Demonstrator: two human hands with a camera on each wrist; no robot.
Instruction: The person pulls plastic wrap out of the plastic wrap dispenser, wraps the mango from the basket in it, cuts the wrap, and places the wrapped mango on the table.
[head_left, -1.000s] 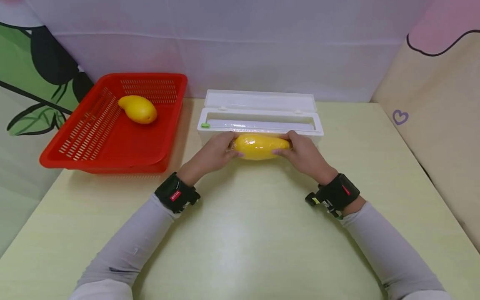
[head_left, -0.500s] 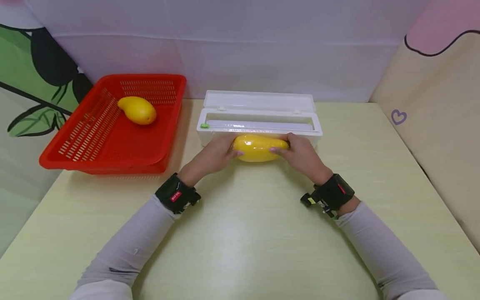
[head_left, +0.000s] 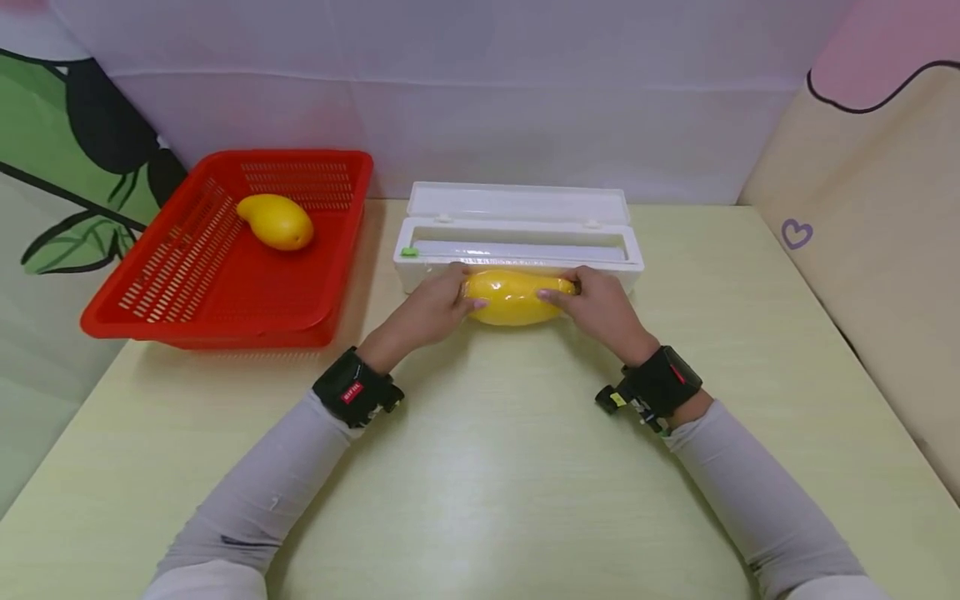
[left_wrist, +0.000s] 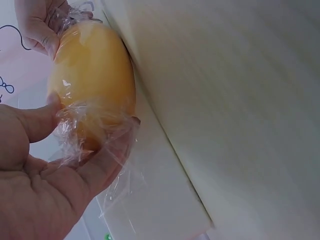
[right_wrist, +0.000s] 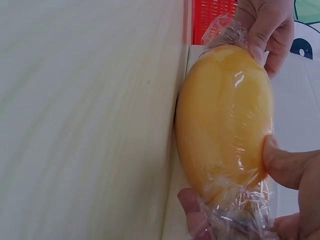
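A yellow mango (head_left: 513, 298) lies sideways between both hands, with clear plastic wrap (left_wrist: 80, 120) around it, bunched and crinkled at its two ends. My left hand (head_left: 431, 307) grips the left end, thumb on the near side and fingers beneath, as the left wrist view shows. At the right end my right hand (head_left: 609, 310) holds the mango the same way, its thumb (right_wrist: 282, 160) pressed to the wrapped skin. Just behind stands a white cling film dispenser (head_left: 517, 227), lid raised, a roll inside and a green slider (head_left: 409, 252) at its left; the hands partly hide its front.
On the left a red plastic basket (head_left: 225, 300) with slotted walls holds a second mango (head_left: 277, 222). The pale wooden table (head_left: 480, 467) extends to a cloth backdrop (head_left: 480, 108) behind the dispenser.
My right forearm and wrist have shifted slightly left and inward. Both hands keep their grip on the wrapped mango, which stays almost in place. Basket and dispenser have not moved.
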